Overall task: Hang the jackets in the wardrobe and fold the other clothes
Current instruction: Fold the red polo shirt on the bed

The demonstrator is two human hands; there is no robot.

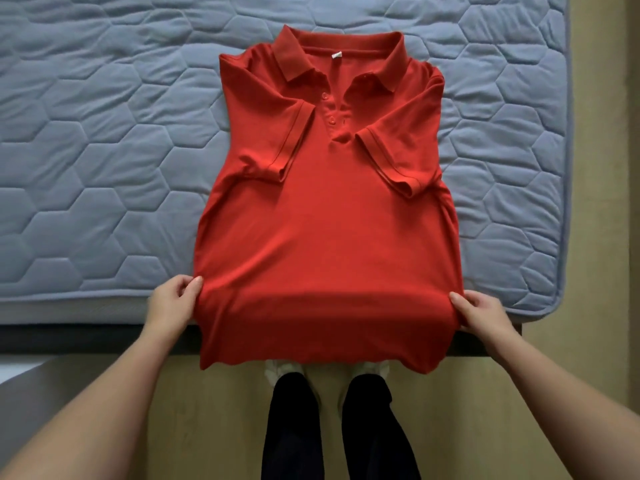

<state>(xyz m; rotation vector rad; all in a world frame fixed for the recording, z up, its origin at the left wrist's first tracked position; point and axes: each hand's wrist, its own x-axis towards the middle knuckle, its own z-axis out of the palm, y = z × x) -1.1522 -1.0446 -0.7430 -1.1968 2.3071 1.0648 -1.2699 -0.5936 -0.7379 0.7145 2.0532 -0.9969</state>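
A red polo shirt [325,220] lies face up on the grey quilted mattress [86,150], collar at the far end. Both short sleeves are folded inward over the chest. The shirt's lower part hangs over the near edge of the bed. My left hand [173,299] pinches the shirt's left side at the mattress edge. My right hand [481,313] grips the right side at the same height.
A dark bed frame [86,337] runs under the mattress edge. My legs in dark trousers [332,427] stand on the wooden floor [207,410] below the hanging hem. A strip of floor [602,168] lies right of the bed.
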